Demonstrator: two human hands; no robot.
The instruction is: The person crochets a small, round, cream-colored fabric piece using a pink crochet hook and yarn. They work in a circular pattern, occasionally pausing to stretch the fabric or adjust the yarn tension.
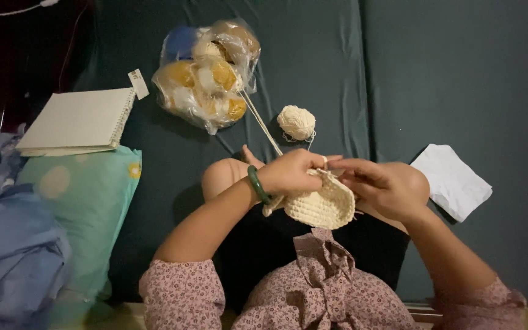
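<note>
Crochet piece, cream, bowl-shaped, pinched between left hand and right hand. One clear plastic bag of yarn balls on bed; one loose cream yarn ball; one white tag by spiral notebook.

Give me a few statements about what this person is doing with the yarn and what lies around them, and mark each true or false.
1. Both hands are on the cream crocheted piece. True: the left hand and the right hand hold it between them.
2. The left wrist wears a green bangle. True.
3. The cream yarn ball sits inside the plastic bag of yarn. False: it lies on the dark sheet, apart from the bag.
4. The spiral notebook lies to the person's right. False: it lies to their left, beside the pale green pillow.
5. A white folded cloth lies to the right. True.
</note>
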